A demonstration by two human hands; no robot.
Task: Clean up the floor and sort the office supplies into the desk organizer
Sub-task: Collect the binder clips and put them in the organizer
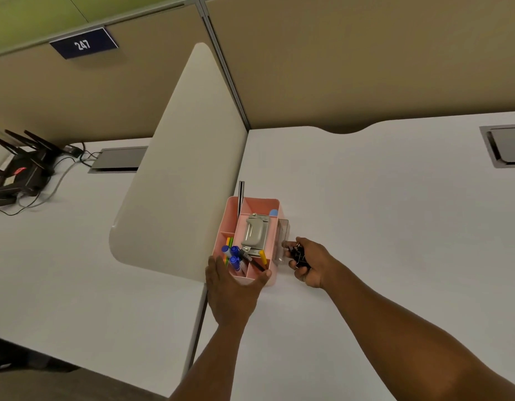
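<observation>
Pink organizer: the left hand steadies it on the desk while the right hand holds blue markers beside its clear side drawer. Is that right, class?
Not quite. In the head view the right hand holds black binder clips, not blue markers; the blue-capped markers stand inside the pink organizer. The left hand does grip it on the desk.

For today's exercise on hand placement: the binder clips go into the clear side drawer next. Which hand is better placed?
Right, I judge. The right hand holds the black binder clips beside the open clear drawer; the left hand is busy gripping the pink organizer at its near end.
</observation>
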